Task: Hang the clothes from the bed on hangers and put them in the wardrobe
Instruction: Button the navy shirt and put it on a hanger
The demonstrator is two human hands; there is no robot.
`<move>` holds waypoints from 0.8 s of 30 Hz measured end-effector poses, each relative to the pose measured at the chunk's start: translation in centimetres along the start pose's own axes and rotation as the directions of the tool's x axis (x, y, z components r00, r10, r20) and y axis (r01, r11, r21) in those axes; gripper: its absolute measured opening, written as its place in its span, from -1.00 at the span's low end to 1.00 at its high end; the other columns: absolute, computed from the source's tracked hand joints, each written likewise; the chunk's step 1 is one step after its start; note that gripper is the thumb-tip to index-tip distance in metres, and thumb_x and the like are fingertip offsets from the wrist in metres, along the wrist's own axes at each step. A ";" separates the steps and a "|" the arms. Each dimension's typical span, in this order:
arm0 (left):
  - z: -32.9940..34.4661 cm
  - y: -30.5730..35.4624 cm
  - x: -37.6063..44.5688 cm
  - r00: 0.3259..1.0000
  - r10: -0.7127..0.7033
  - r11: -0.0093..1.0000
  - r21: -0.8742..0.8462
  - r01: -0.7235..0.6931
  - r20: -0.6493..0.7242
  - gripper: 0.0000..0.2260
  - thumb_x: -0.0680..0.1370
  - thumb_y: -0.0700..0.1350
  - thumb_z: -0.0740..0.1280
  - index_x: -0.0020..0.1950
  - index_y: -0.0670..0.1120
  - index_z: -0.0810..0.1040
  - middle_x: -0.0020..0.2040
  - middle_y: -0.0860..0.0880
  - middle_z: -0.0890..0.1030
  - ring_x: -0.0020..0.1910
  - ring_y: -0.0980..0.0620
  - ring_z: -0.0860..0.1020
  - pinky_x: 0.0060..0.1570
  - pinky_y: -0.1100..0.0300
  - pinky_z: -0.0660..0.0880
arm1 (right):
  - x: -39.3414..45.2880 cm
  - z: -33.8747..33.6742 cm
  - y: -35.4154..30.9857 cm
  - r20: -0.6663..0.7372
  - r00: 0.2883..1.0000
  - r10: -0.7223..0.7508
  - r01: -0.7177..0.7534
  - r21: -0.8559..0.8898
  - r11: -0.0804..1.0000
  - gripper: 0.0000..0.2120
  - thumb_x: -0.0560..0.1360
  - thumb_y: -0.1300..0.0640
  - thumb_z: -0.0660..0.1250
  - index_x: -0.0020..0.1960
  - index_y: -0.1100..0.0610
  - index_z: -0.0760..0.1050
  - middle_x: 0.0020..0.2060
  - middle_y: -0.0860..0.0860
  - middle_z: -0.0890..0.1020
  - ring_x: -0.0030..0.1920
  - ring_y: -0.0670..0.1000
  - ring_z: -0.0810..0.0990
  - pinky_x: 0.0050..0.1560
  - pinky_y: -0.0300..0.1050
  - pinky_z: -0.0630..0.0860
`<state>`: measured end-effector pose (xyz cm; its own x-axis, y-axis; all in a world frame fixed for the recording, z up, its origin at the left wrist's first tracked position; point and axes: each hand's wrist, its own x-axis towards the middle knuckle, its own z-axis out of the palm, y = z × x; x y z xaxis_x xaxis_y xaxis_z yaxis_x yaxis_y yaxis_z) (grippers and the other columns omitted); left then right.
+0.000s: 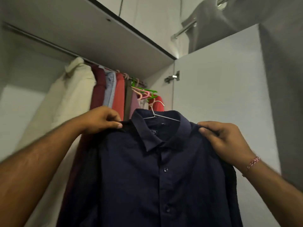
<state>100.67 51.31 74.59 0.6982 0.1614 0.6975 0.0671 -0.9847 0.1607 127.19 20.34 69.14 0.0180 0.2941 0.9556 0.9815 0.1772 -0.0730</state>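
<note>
A dark navy button-up shirt (147,174) fills the lower middle of the view, held up in front of the open wardrobe. It sits on a thin white wire hanger (156,112) whose hook sticks up above the collar, free of the rail. My left hand (100,119) pinches the shirt's left shoulder. At the other shoulder my right hand (223,140) grips the fabric. The wardrobe rail (41,40) runs from upper left down to the right, above the shirt.
Several garments hang on the rail: a cream shirt (65,99), maroon, blue-striped and red ones (118,92). Green and pink hangers (144,92) crowd the rail's right end. The white wardrobe door (218,99) stands open at right. A shelf (98,35) lies above.
</note>
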 end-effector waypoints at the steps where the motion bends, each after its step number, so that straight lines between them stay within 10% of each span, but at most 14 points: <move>1: -0.5 -1.8 -1.2 0.997 -0.074 0.997 -0.030 0.072 -0.040 -0.66 0.45 0.27 0.51 -0.10 -0.01 0.71 -0.16 -0.04 0.72 -0.20 0.15 0.62 -0.08 0.13 0.56 | 0.8 1.7 0.8 0.020 0.999 -0.034 0.033 0.036 0.999 -0.64 0.61 0.24 0.38 0.01 -0.26 0.65 -0.04 -0.45 0.67 0.05 -0.31 0.65 0.11 -0.37 0.53; 6: -2.9 -7.2 -5.0 0.908 -0.295 0.946 -0.223 0.234 -0.299 -0.84 0.65 -0.12 0.39 -0.05 -0.17 0.67 -0.06 -0.21 0.71 -0.13 0.05 0.64 0.05 -0.01 0.55 | 5.8 9.5 2.6 0.010 0.994 -0.105 0.103 0.127 0.987 -0.76 0.60 0.19 0.39 0.07 -0.13 0.72 -0.04 -0.44 0.67 0.02 -0.36 0.64 0.06 -0.46 0.49; 12: -9.0 -11.5 -7.8 0.663 -0.383 0.894 -0.079 0.440 -0.643 -0.85 0.68 -0.07 0.33 -0.04 0.00 0.65 -0.09 0.01 0.71 -0.05 0.01 0.66 -0.01 0.08 0.54 | 11.9 18.4 -2.1 0.032 0.991 -0.131 0.120 0.234 0.965 -0.77 0.60 0.17 0.39 -0.01 -0.15 0.71 -0.17 -0.49 0.64 -0.05 -0.38 0.61 0.01 -0.46 0.47; 17: -15.4 -15.8 -9.5 0.405 -0.442 0.639 0.036 0.769 -0.800 -0.70 0.59 -0.06 0.36 0.32 -0.05 0.54 0.23 -0.13 0.62 0.22 -0.19 0.58 0.21 -0.01 0.50 | 17.3 25.3 -10.1 -0.027 0.972 -0.232 0.233 0.029 0.972 -0.82 0.60 0.00 0.34 0.14 -0.11 0.67 0.00 -0.08 0.75 0.06 0.10 0.69 0.06 0.03 0.61; 24: -20.5 -18.3 -6.6 0.596 -0.431 0.706 0.159 0.690 -0.677 -0.89 0.54 -0.06 0.39 0.05 0.01 0.58 0.11 -0.08 0.68 0.09 -0.12 0.63 0.18 -0.01 0.57 | 25.7 33.0 -19.1 -0.061 0.987 -0.150 0.141 -0.138 0.980 -0.83 0.61 0.02 0.29 0.08 -0.04 0.66 0.00 0.06 0.70 0.07 0.20 0.64 -0.11 -0.06 0.41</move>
<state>80.21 69.61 81.40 -0.0953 0.5645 0.8199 0.6427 -0.5941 0.4837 102.58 55.47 85.72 -0.1181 0.2060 0.9714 0.9911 0.0853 0.1024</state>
